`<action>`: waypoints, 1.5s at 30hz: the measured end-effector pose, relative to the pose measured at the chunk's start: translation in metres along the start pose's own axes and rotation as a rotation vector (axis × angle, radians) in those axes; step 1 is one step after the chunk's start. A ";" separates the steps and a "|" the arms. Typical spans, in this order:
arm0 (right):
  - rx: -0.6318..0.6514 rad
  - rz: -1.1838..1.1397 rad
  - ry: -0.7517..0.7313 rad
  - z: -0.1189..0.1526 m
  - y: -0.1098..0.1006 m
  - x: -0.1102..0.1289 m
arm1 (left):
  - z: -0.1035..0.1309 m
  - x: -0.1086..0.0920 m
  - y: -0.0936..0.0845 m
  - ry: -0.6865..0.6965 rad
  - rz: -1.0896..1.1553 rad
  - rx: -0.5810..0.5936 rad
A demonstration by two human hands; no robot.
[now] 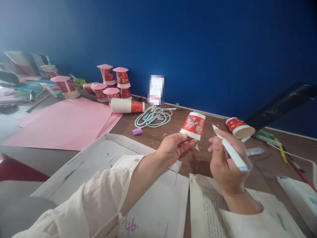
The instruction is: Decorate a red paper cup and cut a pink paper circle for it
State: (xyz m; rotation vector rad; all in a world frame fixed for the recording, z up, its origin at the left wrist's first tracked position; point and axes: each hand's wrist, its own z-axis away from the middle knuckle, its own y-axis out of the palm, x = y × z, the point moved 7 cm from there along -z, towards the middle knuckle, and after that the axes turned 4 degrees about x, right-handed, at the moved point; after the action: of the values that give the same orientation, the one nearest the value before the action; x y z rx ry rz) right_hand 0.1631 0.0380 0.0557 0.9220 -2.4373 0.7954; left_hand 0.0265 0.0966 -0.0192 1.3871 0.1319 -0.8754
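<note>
Left hand [176, 147]: fingers pinching rim of red paper cup [192, 125], inverted, raised above surface [150, 140]. Right hand [229, 160]: fingers wrapped around white marker [232, 151], near cup. Cup stack [121, 105] on its side, nested together. Far-left cup [50, 70] holding blue pen [49, 60].

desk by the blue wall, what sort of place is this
Probably a craft workspace, perhaps at home or school: pink paper sheets, red paper cups topped with pink discs, and a white pen-like tool.
</note>
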 end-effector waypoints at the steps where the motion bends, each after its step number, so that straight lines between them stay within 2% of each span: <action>1: -0.017 -0.004 0.051 -0.001 -0.001 -0.004 | 0.000 0.000 0.000 -0.011 0.007 -0.012; 4: -0.017 -0.072 0.283 -0.004 0.002 -0.026 | 0.000 0.001 -0.002 -0.030 0.043 -0.036; 8: -0.006 -0.366 0.730 0.009 0.016 -0.067 | -0.001 0.001 -0.003 -0.015 0.085 -0.043; 10: 0.021 -0.570 0.918 0.017 0.028 -0.076 | -0.001 0.001 -0.002 -0.004 0.086 -0.022; 12: 0.056 -0.764 1.035 0.022 0.040 -0.074 | -0.001 0.001 -0.001 -0.005 0.077 0.008; 17: 0.101 -0.961 1.129 0.023 0.048 -0.065 | 0.001 0.002 0.003 -0.031 0.026 0.048; 22: 0.121 -1.082 1.200 0.027 0.052 -0.069 | 0.002 0.001 0.005 -0.019 0.000 0.057; 28: 0.176 -1.091 1.203 0.031 0.059 -0.073 | 0.001 0.008 0.008 -0.047 -0.034 0.158; 32: 0.208 -1.052 1.169 0.033 0.062 -0.074 | 0.001 0.012 0.008 -0.077 -0.049 0.174; 35: 0.118 -0.842 1.010 0.026 0.049 -0.078 | 0.000 0.010 0.005 -0.058 -0.042 0.145; 37: 0.007 -0.566 0.802 0.015 0.028 -0.075 | -0.002 0.009 0.001 -0.029 -0.024 0.091; 39: -0.046 -0.310 0.571 0.005 0.010 -0.060 | -0.004 0.008 -0.003 -0.014 -0.014 0.038; 42: 0.003 -0.062 0.230 -0.004 -0.001 -0.027 | -0.006 0.008 -0.005 0.002 -0.012 0.004; 45: 0.061 0.056 -0.124 -0.003 0.000 0.008 | -0.007 0.005 -0.005 0.044 -0.013 -0.005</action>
State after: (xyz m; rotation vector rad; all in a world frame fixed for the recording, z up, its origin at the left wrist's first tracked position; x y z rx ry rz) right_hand 0.1576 0.0357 0.0621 0.9564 -2.5685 0.8606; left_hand 0.0298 0.1008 -0.0281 1.4029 0.1774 -0.8552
